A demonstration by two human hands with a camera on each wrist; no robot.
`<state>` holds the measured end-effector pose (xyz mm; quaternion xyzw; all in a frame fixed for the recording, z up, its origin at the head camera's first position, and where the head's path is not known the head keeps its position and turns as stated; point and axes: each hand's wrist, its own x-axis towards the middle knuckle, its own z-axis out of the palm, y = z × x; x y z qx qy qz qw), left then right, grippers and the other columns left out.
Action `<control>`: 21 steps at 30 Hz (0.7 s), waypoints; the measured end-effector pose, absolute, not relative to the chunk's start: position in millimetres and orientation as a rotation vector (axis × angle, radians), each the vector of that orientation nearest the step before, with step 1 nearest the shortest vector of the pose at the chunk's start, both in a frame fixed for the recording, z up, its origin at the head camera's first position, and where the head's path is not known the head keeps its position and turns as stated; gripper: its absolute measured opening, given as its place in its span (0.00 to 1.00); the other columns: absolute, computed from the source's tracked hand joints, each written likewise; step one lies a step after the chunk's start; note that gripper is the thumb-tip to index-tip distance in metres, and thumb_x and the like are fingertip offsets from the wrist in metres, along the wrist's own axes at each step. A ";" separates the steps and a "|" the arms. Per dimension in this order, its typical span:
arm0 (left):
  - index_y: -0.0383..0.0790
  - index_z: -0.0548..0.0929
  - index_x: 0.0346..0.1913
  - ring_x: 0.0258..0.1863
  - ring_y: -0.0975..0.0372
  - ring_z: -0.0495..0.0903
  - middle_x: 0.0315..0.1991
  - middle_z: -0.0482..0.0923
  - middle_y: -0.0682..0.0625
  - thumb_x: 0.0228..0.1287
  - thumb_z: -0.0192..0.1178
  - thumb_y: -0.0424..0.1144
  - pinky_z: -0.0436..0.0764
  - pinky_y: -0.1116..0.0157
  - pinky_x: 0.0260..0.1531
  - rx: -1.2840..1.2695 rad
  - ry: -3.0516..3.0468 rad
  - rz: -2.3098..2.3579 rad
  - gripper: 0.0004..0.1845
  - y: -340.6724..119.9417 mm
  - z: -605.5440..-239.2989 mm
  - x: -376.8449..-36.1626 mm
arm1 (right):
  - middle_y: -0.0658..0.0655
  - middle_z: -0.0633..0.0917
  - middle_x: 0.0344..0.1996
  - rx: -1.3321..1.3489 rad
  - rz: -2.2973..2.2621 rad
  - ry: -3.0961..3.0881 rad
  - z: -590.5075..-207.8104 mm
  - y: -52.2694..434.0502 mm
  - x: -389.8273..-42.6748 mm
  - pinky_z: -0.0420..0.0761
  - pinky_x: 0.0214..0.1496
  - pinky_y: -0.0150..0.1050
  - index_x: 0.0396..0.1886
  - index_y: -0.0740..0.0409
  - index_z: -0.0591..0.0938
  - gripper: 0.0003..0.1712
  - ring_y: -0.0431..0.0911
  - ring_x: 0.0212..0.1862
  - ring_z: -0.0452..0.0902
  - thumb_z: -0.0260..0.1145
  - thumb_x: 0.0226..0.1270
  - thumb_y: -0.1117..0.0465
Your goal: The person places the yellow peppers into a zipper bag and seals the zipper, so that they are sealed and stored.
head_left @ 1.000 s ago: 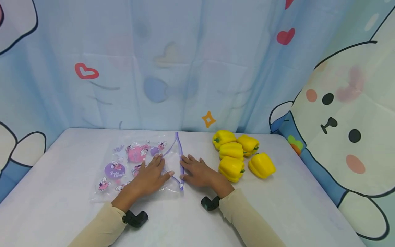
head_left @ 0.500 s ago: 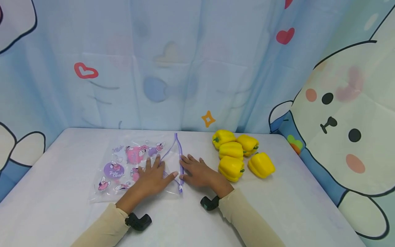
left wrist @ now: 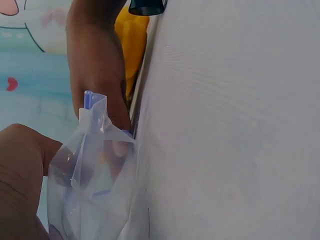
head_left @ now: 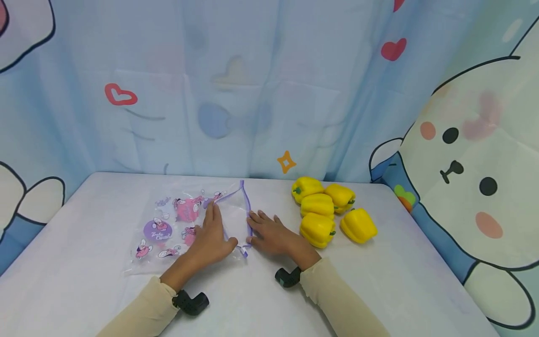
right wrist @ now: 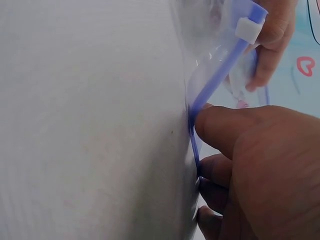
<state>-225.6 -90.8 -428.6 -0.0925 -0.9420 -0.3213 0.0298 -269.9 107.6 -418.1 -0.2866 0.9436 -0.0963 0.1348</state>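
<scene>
Left hand [head_left: 212, 238] is lifting the bag [head_left: 185, 224] mouth's upper lip, seemingly pinched; right hand [head_left: 271, 236] is pressing the lower lip flat, opening facing the peppers [head_left: 328, 210] toward the table's [head_left: 400, 281] right edge.

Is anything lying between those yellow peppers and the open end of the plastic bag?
Only the right hand: it lies flat on the table between the bag's purple zipper edge and the yellow peppers. The left hand lifts the bag's upper layer, so its mouth gapes.

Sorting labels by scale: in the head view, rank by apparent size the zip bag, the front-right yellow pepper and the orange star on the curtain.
1. zip bag
2. front-right yellow pepper
3. orange star, farther back, yet plainly smallest.
</scene>
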 end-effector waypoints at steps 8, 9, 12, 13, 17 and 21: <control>0.22 0.38 0.73 0.73 0.41 0.44 0.76 0.30 0.33 0.54 0.64 0.38 0.56 0.42 0.66 -0.361 -2.727 -1.130 0.54 -96.1 -425.9 -226.1 | 0.52 0.52 0.77 -0.811 -0.260 2.752 -417.0 107.1 -268.8 0.43 0.73 0.59 0.77 0.53 0.58 0.37 0.50 0.77 0.40 0.51 0.74 0.43; 0.22 0.38 0.74 0.73 0.41 0.43 0.76 0.31 0.34 0.54 0.64 0.37 0.56 0.44 0.67 -0.376 -2.711 -1.138 0.54 -97.0 -425.9 -226.4 | 0.52 0.52 0.76 -0.807 -0.263 2.758 -416.9 107.0 -268.8 0.44 0.73 0.59 0.76 0.53 0.59 0.37 0.50 0.76 0.41 0.51 0.74 0.43; 0.23 0.39 0.74 0.74 0.43 0.43 0.76 0.31 0.36 0.54 0.63 0.36 0.56 0.47 0.68 -0.421 -2.668 -1.160 0.53 -99.6 -425.5 -226.7 | 0.52 0.55 0.76 -0.796 -0.282 2.776 -416.8 107.0 -269.2 0.46 0.73 0.58 0.75 0.53 0.61 0.36 0.50 0.76 0.44 0.51 0.74 0.43; 0.23 0.40 0.74 0.74 0.43 0.43 0.77 0.31 0.37 0.53 0.63 0.35 0.56 0.47 0.68 -0.433 -2.657 -1.168 0.53 -100.4 -425.3 -226.8 | 0.52 0.56 0.75 -0.799 -0.288 2.785 -417.0 107.1 -269.7 0.48 0.73 0.57 0.75 0.53 0.62 0.36 0.50 0.76 0.45 0.51 0.74 0.43; 0.23 0.42 0.74 0.74 0.44 0.44 0.77 0.33 0.39 0.52 0.62 0.34 0.57 0.46 0.67 -0.460 -2.614 -1.222 0.52 -102.2 -423.1 -226.1 | 0.54 0.61 0.74 -0.820 -0.376 2.801 -416.6 109.5 -271.7 0.53 0.73 0.52 0.73 0.55 0.65 0.34 0.50 0.74 0.52 0.51 0.74 0.44; 0.24 0.42 0.74 0.74 0.44 0.44 0.77 0.34 0.40 0.53 0.63 0.35 0.55 0.47 0.68 -0.452 -2.628 -1.230 0.52 -102.9 -421.8 -226.3 | 0.55 0.64 0.72 -0.859 -0.502 2.802 -411.1 114.5 -272.4 0.58 0.72 0.47 0.72 0.57 0.66 0.33 0.49 0.73 0.57 0.52 0.75 0.45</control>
